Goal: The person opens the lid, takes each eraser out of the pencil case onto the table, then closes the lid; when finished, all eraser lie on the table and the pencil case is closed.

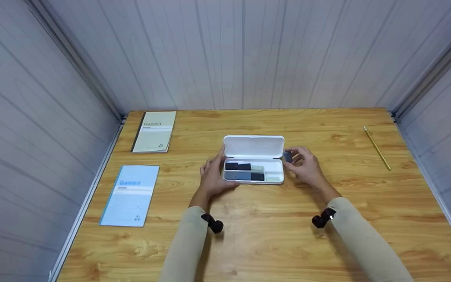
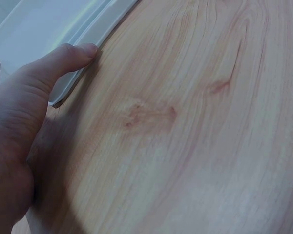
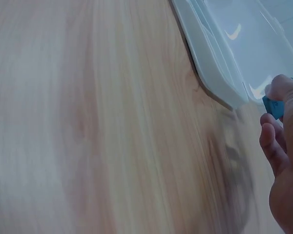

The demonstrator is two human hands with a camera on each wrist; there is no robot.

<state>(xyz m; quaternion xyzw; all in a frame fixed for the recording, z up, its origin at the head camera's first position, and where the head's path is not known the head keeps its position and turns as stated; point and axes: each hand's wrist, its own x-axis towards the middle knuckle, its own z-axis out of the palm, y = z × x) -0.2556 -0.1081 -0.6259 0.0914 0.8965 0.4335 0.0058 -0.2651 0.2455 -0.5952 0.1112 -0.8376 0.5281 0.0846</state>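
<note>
A white pencil case (image 1: 254, 147) lies with its lid raised toward the back. Inside its tray are several black, blue-grey and pale blocks (image 1: 245, 167) that look like erasers. My left hand (image 1: 212, 178) holds the case at its left end, the thumb (image 2: 75, 56) along the front edge and the fingers up the left side. Just off the case's right end, my right hand (image 1: 305, 166) pinches a small dark blue eraser (image 1: 287, 156) between thumb and fingers. In the right wrist view the eraser (image 3: 272, 106) appears beside the case's corner, partly covered by the hand.
On the left side of the wooden table (image 1: 260, 235) lie a cream notebook (image 1: 155, 135) and, nearer me, a blue notebook (image 1: 131, 199). A yellow pencil (image 1: 377, 148) lies at the far right. Panel walls (image 1: 225, 55) enclose the table at the back and sides.
</note>
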